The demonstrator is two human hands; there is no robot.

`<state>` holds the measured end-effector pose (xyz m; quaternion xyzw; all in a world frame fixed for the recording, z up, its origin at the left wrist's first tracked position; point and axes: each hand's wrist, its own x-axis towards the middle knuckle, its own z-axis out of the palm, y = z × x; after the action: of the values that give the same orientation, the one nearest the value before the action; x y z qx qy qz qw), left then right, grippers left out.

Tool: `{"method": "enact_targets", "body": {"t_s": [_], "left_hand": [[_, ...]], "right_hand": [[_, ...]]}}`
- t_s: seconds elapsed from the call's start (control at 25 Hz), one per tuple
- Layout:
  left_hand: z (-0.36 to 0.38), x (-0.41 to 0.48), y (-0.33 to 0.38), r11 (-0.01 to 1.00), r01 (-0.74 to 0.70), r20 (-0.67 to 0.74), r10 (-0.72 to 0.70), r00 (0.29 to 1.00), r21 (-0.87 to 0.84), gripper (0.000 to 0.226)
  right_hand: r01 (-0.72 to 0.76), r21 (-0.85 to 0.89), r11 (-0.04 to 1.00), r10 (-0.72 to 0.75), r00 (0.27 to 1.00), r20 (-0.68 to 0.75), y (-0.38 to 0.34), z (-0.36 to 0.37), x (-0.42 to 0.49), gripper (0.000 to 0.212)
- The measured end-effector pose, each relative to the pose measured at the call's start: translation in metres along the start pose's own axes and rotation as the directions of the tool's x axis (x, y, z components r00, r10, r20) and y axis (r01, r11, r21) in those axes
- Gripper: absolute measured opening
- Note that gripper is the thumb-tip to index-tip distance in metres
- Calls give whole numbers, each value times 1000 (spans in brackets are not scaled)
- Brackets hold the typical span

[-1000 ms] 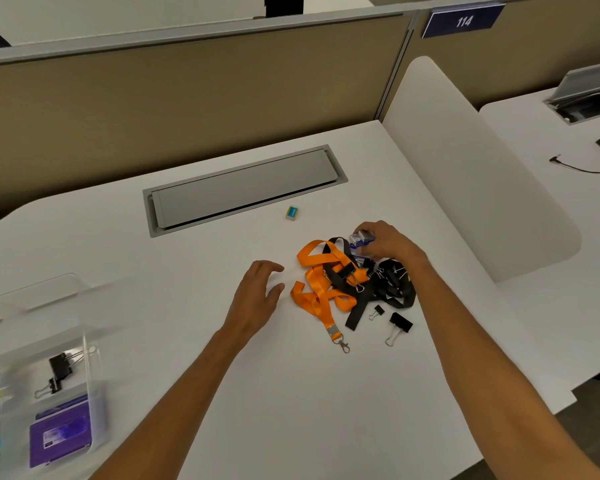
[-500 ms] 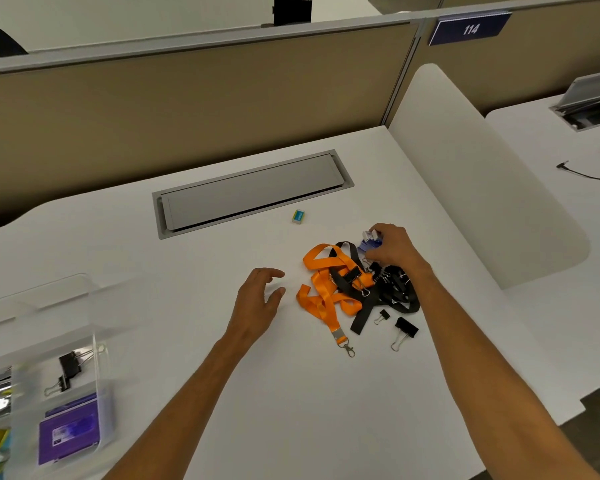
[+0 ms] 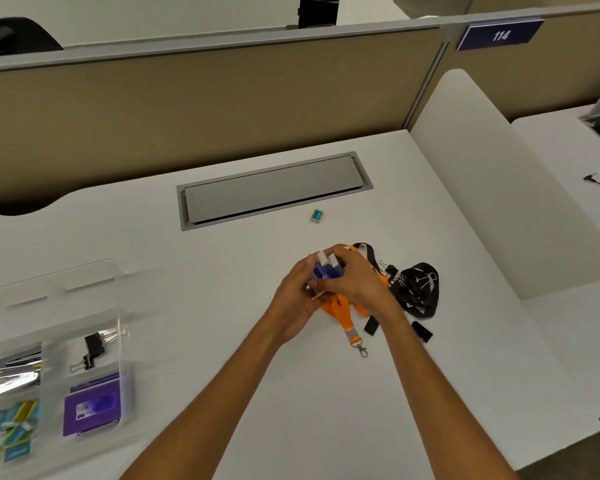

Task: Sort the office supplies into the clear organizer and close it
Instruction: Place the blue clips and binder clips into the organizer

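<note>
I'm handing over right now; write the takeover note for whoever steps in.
Hands: left hand and right hand both grip a bunch of small blue items above the orange lanyard.
On the desk: black lanyard, two loose binder clips, small eraser.
Done: clear organizer, lid open, holds stored binder clips and a purple box.
Left: stow the rest, close the lid.

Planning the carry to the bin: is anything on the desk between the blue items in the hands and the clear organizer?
Nothing visible does. The left hand and right hand grip the blue items above the orange lanyard; the desk from there left to the clear organizer shows only bare surface.
</note>
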<state>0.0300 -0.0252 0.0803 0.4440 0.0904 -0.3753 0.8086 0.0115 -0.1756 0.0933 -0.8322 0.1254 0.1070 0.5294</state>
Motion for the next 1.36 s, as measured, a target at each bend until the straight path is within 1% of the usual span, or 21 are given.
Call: {"method": "enact_targets", "body": {"t_s": [0.08, 0.16, 0.28, 0.4, 0.56, 0.72, 0.84, 0.92, 1.08, 1.16, 1.24, 1.36], "left_hand": [[-12, -7, 3, 1000, -12, -47, 13, 999, 15, 35], [-28, -13, 8, 999, -28, -69, 30, 997, 36, 33], [-49, -31, 19, 998, -49, -73, 52, 996, 38, 32], [-68, -52, 29, 996, -78, -98, 82, 992, 43, 30], [-103, -84, 41, 991, -136, -197, 131, 972, -11, 31], [-140, -116, 51, 984, -172, -293, 149, 945, -55, 32], [-169, -139, 59, 972, -204, -351, 150, 924, -121, 35], [-184, -157, 68, 968, -213, -369, 151, 917, -132, 35], [-222, -188, 84, 971, -234, -396, 195, 897, -52, 36], [-243, -198, 96, 970, -244, -419, 229, 878, 19, 36], [-264, -207, 115, 960, -247, -451, 280, 848, 131, 31], [-300, -215, 149, 910, -259, -497, 397, 772, 324, 24]], "right_hand": [[-3, 71, 998, -2, 998, 69, -5, 14, -3, 55], [-9, 135, 991, -7, 994, 112, -13, 26, -5, 48], [-21, 210, 977, -3, 993, 115, -28, 46, -6, 35], [-30, 178, 984, 7, 992, 126, -45, 71, -5, 29], [-34, 129, 991, 14, 988, 152, -74, 116, -2, 37], [12, 114, 993, -37, 975, 219, -100, 157, -4, 32], [29, 77, 997, -46, 973, 226, -117, 186, -5, 35], [43, 55, 998, -55, 971, 233, -126, 205, -6, 33], [45, 29, 999, -51, 959, 278, -149, 248, -12, 41], [61, 25, 998, -66, 948, 312, -163, 270, -14, 42], [70, 21, 997, -73, 943, 324, -177, 292, -10, 41], [84, -2, 996, -79, 943, 324, -198, 321, 6, 38]]}}
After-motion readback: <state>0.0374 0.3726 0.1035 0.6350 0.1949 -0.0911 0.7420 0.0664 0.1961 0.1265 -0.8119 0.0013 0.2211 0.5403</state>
